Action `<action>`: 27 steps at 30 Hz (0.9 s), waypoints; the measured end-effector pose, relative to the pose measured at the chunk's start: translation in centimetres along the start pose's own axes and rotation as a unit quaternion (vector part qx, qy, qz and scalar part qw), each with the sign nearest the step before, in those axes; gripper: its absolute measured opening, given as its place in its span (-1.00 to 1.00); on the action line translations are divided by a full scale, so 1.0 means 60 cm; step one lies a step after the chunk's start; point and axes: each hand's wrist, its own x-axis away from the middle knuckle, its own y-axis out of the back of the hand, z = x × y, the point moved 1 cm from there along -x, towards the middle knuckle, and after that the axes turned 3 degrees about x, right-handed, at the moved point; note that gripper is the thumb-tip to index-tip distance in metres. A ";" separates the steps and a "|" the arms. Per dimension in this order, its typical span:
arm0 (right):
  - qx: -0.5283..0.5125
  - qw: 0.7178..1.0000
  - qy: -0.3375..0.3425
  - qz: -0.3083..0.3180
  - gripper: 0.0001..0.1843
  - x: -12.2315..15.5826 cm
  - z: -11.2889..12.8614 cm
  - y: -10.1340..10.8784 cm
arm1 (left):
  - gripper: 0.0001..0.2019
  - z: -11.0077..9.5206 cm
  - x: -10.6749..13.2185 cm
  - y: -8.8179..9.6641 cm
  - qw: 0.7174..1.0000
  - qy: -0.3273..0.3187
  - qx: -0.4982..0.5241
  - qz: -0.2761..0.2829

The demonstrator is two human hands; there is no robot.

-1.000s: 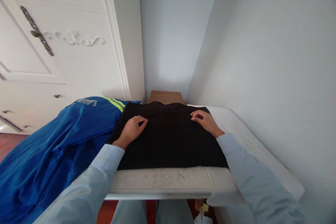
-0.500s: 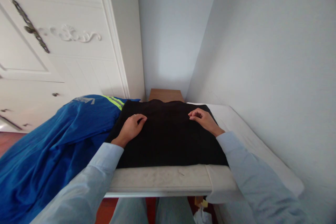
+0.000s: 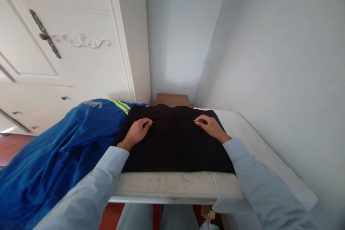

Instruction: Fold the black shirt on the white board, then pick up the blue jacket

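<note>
A folded black garment (image 3: 172,143) lies flat on a white table (image 3: 167,185) in front of me. My left hand (image 3: 137,132) rests on its left part with the fingers curled and pinched on the cloth. On the garment's right part my right hand (image 3: 210,125) presses down, fingers bent and pinching the fabric. Both arms wear light blue sleeves. A blue jacket (image 3: 54,151) with a yellow-green stripe lies heaped on the left, touching the black garment's left edge.
A white wardrobe (image 3: 67,43) with an ornate metal handle stands at the left. A pale wall runs close along the right. A brown wooden piece (image 3: 172,99) sits behind the table. A white pad (image 3: 258,151) covers the table's right side.
Both hands stay on the black garment in almost the same spots. The view has shifted slightly; the fingers have barely moved.
</note>
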 end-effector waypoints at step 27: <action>0.024 1.000 -0.009 -0.012 -0.85 0.001 -0.033 0.004 | -0.72 0.012 0.007 -0.004 0.999 -0.018 -0.041 -0.016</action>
